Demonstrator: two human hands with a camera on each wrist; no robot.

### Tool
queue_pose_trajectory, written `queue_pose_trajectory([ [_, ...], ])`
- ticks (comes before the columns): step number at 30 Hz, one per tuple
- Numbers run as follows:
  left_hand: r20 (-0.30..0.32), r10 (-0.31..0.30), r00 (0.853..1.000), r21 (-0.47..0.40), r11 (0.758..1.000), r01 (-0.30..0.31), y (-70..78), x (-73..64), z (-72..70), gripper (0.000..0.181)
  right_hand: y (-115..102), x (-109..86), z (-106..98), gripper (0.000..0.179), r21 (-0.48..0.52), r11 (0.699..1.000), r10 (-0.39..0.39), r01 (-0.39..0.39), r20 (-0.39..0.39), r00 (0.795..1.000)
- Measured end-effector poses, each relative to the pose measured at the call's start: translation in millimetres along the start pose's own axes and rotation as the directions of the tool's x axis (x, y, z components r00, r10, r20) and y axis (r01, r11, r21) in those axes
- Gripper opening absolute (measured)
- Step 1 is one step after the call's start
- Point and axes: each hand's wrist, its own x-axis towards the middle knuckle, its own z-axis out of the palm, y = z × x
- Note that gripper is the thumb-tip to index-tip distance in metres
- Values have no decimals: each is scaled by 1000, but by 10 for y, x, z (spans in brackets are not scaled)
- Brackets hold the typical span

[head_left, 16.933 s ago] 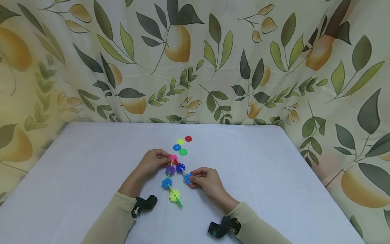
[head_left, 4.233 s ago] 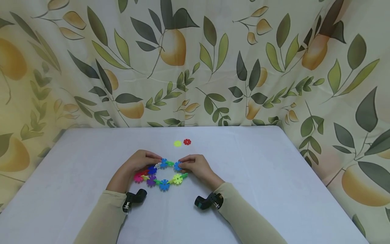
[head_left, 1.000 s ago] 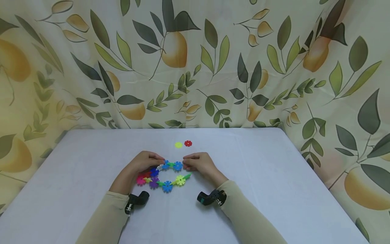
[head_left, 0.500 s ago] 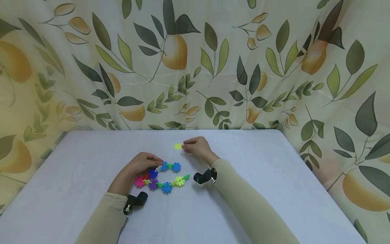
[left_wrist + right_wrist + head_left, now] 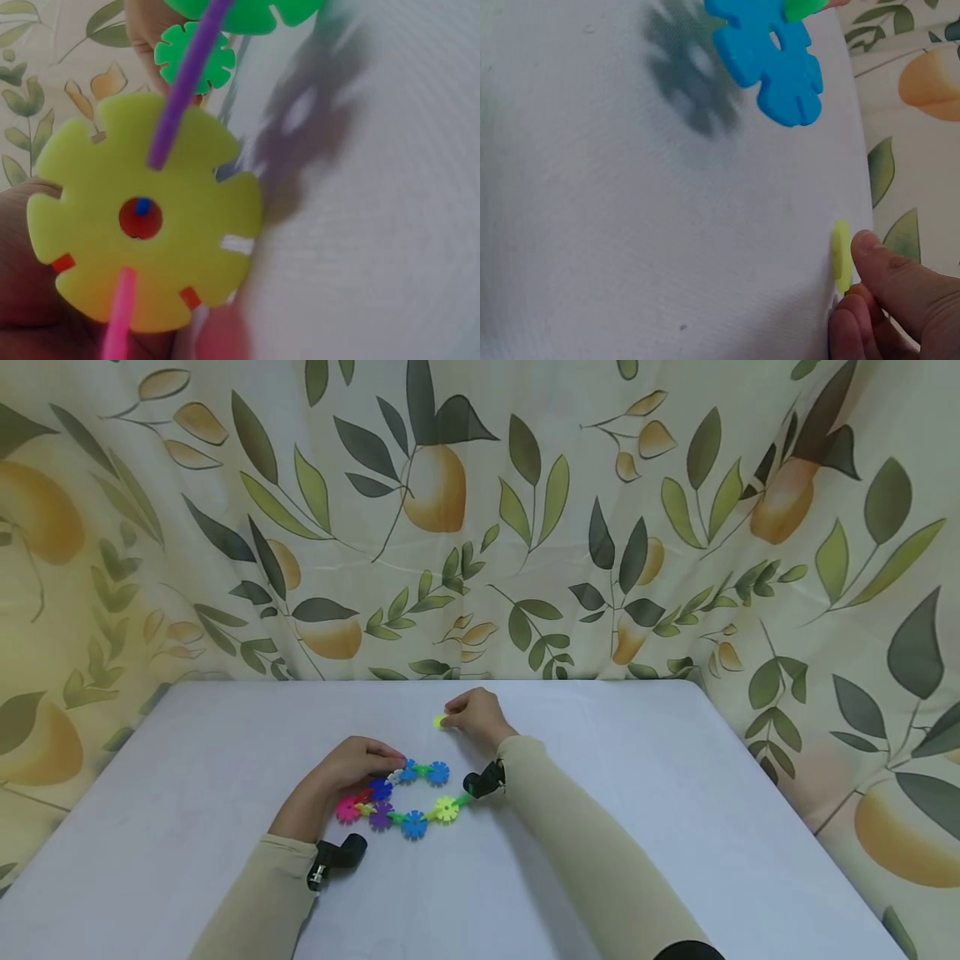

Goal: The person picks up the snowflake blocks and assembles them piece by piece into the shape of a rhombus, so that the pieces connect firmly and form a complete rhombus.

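Observation:
My left hand (image 5: 352,766) pinches a chain of interlocking flower-shaped plastic discs near its upper light blue disc (image 5: 408,769). This chain bends into an open loop, running from a pink disc (image 5: 347,810) past purple and blue discs to a yellow-green disc (image 5: 446,810) on the right. At the chain's free upper end sits another blue disc (image 5: 772,56). Further back, my right hand (image 5: 480,717) has thumb and fingers at the edge of a loose yellow disc (image 5: 841,255), seeming to pinch it. No red loose disc shows; the right hand may cover it.
A white-covered table (image 5: 637,827) spreads around the hands. Behind it hangs a curtain (image 5: 480,568) printed with leaves and fruit. A black wrist camera (image 5: 486,778) on the right arm sits over the chain's green right end.
My right hand has left the chain's upper blue disc and moved back to the loose yellow disc. The loose red disc has gone from sight. The left hand stays on the chain.

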Motion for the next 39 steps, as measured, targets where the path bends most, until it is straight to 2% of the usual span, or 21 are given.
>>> queue_pose_trajectory([
  [7,-15,4,1000,70,998,-3,25,-5,6,29,35,6,46,28,-74,996,-56,55,-9,998],
  [16,-15,5,1000,58,998,-4,13,-8,16,27,30,-13,57,26,-107,992,-66,68,21,998],
  [24,-19,8,1000,73,997,-6,15,-9,12,27,88,-30,53,15,-44,991,-123,123,-1,992],
  [28,-20,-5,1000,55,998,6,12,-17,13,27,138,-70,46,12,36,989,-144,143,18,989],
  [32,-18,-9,1000,44,999,10,6,-18,18,27,213,-150,20,15,108,983,-152,146,46,987],
  [36,-14,-4,1000,35,999,4,11,-25,19,27,312,-262,-26,18,145,978,-157,148,50,986],
  [39,-13,3,1000,33,999,-2,22,-29,17,27,395,-363,-58,19,211,969,-142,128,50,989],
])
